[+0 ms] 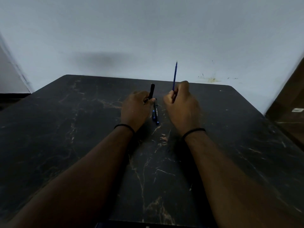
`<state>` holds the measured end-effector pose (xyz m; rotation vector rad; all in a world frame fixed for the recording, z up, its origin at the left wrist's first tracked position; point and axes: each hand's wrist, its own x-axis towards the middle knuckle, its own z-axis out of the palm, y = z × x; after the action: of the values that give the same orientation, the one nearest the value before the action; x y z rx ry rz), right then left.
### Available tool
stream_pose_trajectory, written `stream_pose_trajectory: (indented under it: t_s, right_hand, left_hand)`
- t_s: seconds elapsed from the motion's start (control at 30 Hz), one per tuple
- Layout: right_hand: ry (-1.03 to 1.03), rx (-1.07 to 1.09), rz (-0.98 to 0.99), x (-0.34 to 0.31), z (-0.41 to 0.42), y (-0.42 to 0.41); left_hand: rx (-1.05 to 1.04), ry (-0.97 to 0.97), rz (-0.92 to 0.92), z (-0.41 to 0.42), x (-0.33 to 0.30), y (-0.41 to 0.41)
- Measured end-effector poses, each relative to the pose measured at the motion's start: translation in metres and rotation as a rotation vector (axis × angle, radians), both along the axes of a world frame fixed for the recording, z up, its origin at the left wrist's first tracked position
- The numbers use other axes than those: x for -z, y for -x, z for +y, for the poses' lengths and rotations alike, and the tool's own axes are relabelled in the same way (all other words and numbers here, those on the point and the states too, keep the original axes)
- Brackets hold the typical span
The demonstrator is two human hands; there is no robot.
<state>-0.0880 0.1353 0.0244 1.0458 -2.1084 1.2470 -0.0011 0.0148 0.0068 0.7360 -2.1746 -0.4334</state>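
Nearest: 2 bare forearms over a dark table (65,129) with a marble pattern and pale veins. 1 black band on each wrist: left wristband (123,125), right wristband (195,130).

On the table, just right of the left fingers and between the 2 hands: a black pen (156,113). It is slim, with white print on the barrel and a blue tip at the near end. Its far end runs up to the left fingertips; contact cannot be told. A short blue piece (153,114) lies along the pen's left side, touching or nearly so.

Left hand (134,107): fingers curled round a black tube (152,91). The tube is matte with a rounded top, stands almost upright and rises above the fingers. Its lower end is hidden in the grip.

Right hand (181,106): fingers clenched round a blue rod (174,74). The rod is very thin and long, far narrower than the tube. It leans slightly right and stands well above the fingertips. Its tip is blurred.

The 2 held parts are apart, not touching.

Farthest: a pale wall (148,30) behind the table, with a yellowish stain (211,79) right of the right fingers.
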Motion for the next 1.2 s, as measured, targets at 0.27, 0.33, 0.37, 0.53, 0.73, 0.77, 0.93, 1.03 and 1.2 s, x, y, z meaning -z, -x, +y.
stream_pose_trajectory:
  t_s: [0.27,0.33,0.37,0.53,0.73,0.77,0.93,1.03,1.2]
  right_hand:
    - [0.341,-0.271,0.015,0.002,-0.003,-0.009]
    - [0.369,-0.28,0.007,0.003,-0.003,-0.01]
    - [0.375,-0.279,0.01,0.003,-0.004,-0.01]
    - [0.35,-0.288,-0.004,0.003,-0.003,-0.009]
    - [0.247,-0.261,-0.031,0.004,-0.002,-0.007]
    - [0.244,-0.244,-0.026,0.003,-0.002,-0.006]
    - [0.24,-0.214,-0.053,0.005,-0.003,-0.003]
    - [0.199,-0.198,-0.013,0.009,-0.006,0.001]
    - [0.116,-0.302,-0.01,0.014,-0.01,0.006]
  left_hand:
    - [-0.021,0.069,-0.048,-0.003,-0.002,-0.002]
    - [-0.017,0.081,-0.046,-0.002,-0.002,-0.002]
    - [-0.016,0.087,-0.051,-0.001,-0.002,-0.002]
    - [-0.019,0.12,-0.051,0.002,-0.004,-0.003]
    - [-0.022,0.164,-0.093,0.004,-0.006,-0.002]
    - [-0.024,0.181,-0.105,0.004,-0.007,-0.002]
    - [0.003,0.271,-0.117,0.005,-0.011,-0.003]
    - [0.022,0.265,-0.115,0.01,-0.011,-0.001]
    - [0.065,0.182,0.016,0.012,-0.008,-0.001]
